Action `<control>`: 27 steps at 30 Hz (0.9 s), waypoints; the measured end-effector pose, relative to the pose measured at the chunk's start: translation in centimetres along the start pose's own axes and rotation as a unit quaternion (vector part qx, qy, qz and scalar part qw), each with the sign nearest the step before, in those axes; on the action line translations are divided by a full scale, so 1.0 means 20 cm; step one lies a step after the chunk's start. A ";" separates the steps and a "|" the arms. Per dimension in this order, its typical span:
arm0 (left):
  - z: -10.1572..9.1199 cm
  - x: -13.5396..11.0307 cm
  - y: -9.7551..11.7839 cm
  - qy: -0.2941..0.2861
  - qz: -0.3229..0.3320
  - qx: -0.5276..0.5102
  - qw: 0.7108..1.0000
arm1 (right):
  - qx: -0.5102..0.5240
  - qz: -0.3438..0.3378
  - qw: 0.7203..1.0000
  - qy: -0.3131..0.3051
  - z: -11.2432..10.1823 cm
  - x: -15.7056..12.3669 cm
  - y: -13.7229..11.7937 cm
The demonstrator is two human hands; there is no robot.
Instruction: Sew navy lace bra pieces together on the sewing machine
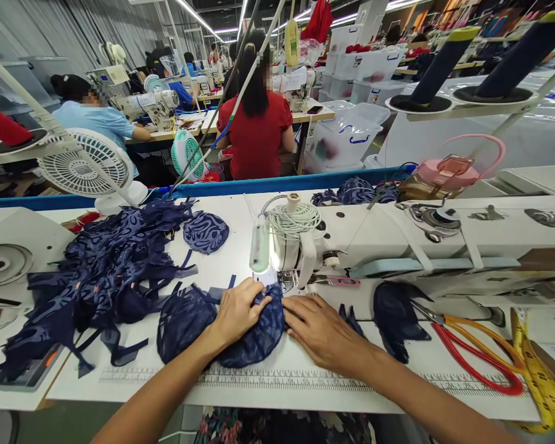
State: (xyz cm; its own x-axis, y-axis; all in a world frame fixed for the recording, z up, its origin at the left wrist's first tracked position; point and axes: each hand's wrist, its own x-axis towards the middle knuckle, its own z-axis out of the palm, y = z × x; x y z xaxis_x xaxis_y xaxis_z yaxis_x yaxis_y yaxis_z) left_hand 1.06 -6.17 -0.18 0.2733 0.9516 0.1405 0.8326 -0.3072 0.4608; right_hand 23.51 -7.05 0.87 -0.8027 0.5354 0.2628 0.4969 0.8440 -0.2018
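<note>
A rounded navy patterned fabric piece lies on the white table under the needle of the sewing machine. My left hand rests on top of it, fingers curled and pressing it down. My right hand lies flat beside it on the right, fingers stretched toward the presser foot. A second navy piece sits joined at the left of the first.
A heap of navy fabric pieces fills the table's left. Red-handled scissors and a yellow tape measure lie at right beside another navy piece. A white fan stands behind. Other people sew at tables beyond.
</note>
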 end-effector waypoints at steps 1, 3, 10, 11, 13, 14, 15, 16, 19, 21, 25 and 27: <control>0.00 -0.03 0.00 0.000 -0.001 -0.009 1.000 | 0.004 -0.011 1.000 0.006 0.03 -0.02 -0.01; -0.01 -0.08 0.02 0.002 -0.006 -0.036 0.999 | 0.012 -0.022 0.999 0.021 0.07 -0.04 -0.04; -0.03 -0.04 0.06 -0.018 -0.043 -0.051 0.998 | 0.025 -0.018 0.998 0.050 0.10 -0.05 -0.06; -0.02 -0.02 0.06 -0.020 -0.048 -0.052 0.997 | 0.024 -0.018 0.998 0.053 0.10 -0.05 -0.05; -0.02 -0.01 0.06 -0.022 -0.057 -0.053 0.997 | 0.023 -0.016 0.998 0.053 0.09 -0.05 -0.05; -0.02 -0.01 0.07 -0.023 -0.062 -0.052 0.996 | 0.022 -0.015 0.998 0.051 0.09 -0.05 -0.05; -0.02 -0.01 0.07 -0.026 -0.066 -0.049 0.996 | 0.021 -0.013 0.998 0.050 0.09 -0.05 -0.05; -0.03 0.00 0.07 -0.030 -0.069 -0.044 0.996 | 0.020 -0.011 0.998 0.051 0.09 -0.05 -0.06; -0.03 0.00 0.08 -0.044 -0.083 -0.022 0.995 | 0.021 -0.011 0.998 0.056 0.09 -0.05 -0.06; -0.03 0.01 0.09 -0.055 -0.093 -0.009 0.994 | 0.029 -0.016 0.997 0.063 0.09 -0.06 -0.06; -0.04 0.03 0.08 -0.076 -0.101 0.002 0.992 | 0.082 -0.005 0.991 0.103 0.06 -0.06 -0.03; -0.04 0.04 0.08 -0.085 -0.101 0.003 0.991 | 0.084 0.035 0.990 0.110 0.05 -0.04 0.00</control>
State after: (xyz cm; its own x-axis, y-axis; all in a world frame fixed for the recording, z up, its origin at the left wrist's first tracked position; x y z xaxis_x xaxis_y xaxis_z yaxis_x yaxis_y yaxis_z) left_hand 2.18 -5.89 1.36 0.1785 0.9784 -0.1041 0.8810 -0.1118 0.4598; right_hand 23.87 -7.56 -0.38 -0.6678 0.6024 0.4373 0.4727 0.7970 -0.3760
